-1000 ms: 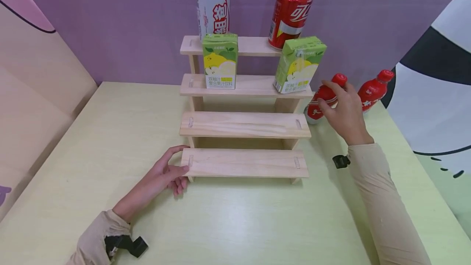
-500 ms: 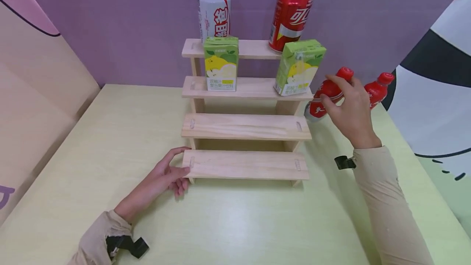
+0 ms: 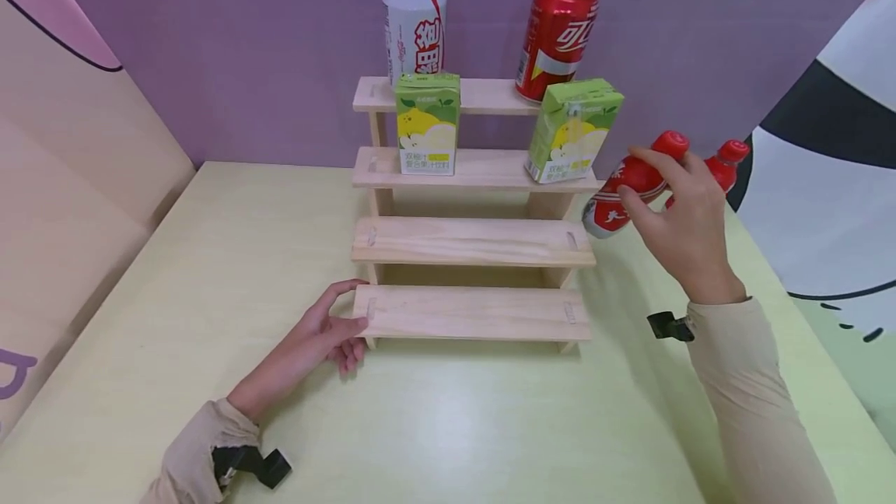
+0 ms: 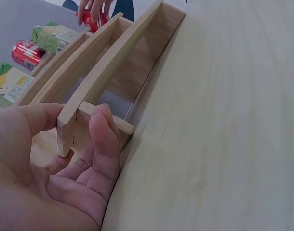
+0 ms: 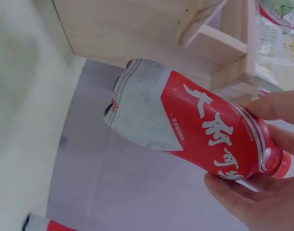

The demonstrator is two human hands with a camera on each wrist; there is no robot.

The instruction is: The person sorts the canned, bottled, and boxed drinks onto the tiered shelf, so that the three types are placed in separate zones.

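Observation:
My right hand [image 3: 689, 228] grips a red-labelled drink bottle [image 3: 623, 189] near its red cap, to the right of a stepped wooden shelf [image 3: 472, 313]. The bottle is tilted, cap up and to the right; in the right wrist view its grey base [image 5: 140, 103] hangs off the table beside the shelf's side. With thumb and fingers, my left hand [image 3: 308, 348] holds the left end of the lowest step. In the left wrist view the thumb lies on the board's edge and curled fingers [image 4: 106, 139] reach round its support. A second red bottle [image 3: 724, 166] stands behind my right hand, partly hidden.
Two green juice cartons, a left one [image 3: 428, 127] and a right one [image 3: 574, 131], stand on the second step from the top. A white can [image 3: 414, 29] and a red can [image 3: 558, 37] stand on the top step. A purple wall [image 3: 266, 45] rises behind.
The right hand has lifted the bottle and drawn it slightly right and toward me. The left hand keeps its hold on the shelf. The head view has shifted a little.

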